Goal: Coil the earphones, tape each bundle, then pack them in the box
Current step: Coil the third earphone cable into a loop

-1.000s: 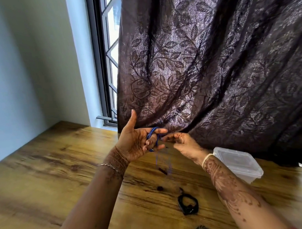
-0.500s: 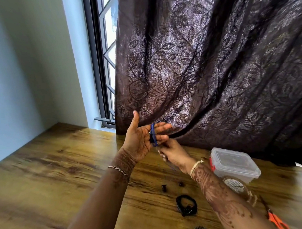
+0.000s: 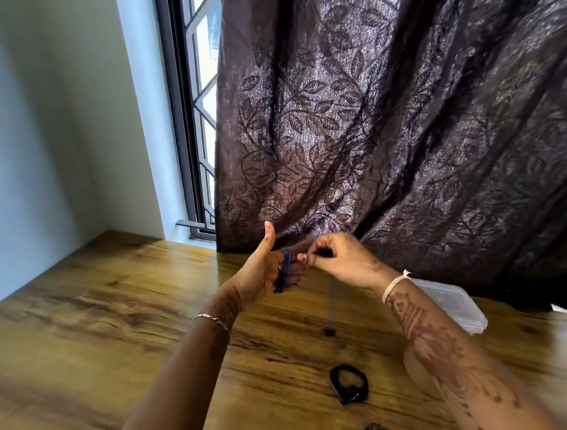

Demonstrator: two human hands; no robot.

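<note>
Hands: I see my left hand (image 3: 261, 275), thumb up, with one blue earphones (image 3: 286, 268) coil round its fingers | right hand (image 3: 340, 261) pinches its cord | table (image 3: 86, 318): one black bundle (image 3: 348, 384), one clear box (image 3: 455, 308)

A blue cord (image 3: 285, 269), its finish blurred, is gripped by the left hand (image 3: 261, 273). Beneath the grip lies a wooden table (image 3: 102, 317), smooth with a soft sheen. Behind the grip hangs a cloth curtain (image 3: 368, 115), its leaf pattern faintly shimmering. Below and to the right of the grip are a glossy black earphone bundle (image 3: 348, 384) and a clear plastic box (image 3: 452, 308).
</note>
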